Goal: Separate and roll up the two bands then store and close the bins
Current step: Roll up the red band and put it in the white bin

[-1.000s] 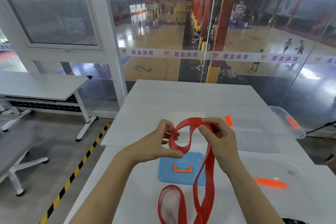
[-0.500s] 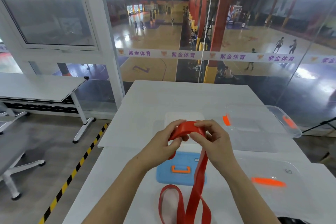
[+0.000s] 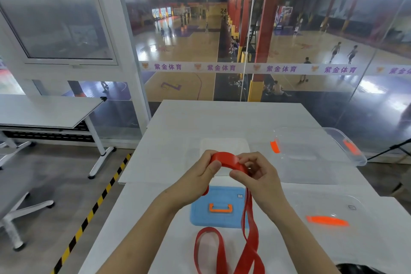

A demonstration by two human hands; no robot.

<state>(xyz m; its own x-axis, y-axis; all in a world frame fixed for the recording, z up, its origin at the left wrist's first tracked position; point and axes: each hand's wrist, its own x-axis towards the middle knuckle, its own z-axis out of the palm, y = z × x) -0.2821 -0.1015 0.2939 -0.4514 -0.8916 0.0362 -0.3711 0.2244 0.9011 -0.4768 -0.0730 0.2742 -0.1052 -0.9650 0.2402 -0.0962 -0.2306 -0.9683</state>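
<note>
Red band (image 3: 229,161): top end was arched between both hands above the white table (image 3: 222,118); its tail hung down toward the near edge.
Left hand (image 3: 200,176): gripped the arch's left end.
Right hand (image 3: 258,173): fingers curled, pinched the right end.
Blue lid (image 3: 213,218): lay flat under the hands.
Clear bin (image 3: 347,147): stood at far right.
Red loop (image 3: 209,249): lay at the near edge; whether it was a separate band could not be told.

Smooth, seemingly rubbery red band (image 3: 230,161)
</note>
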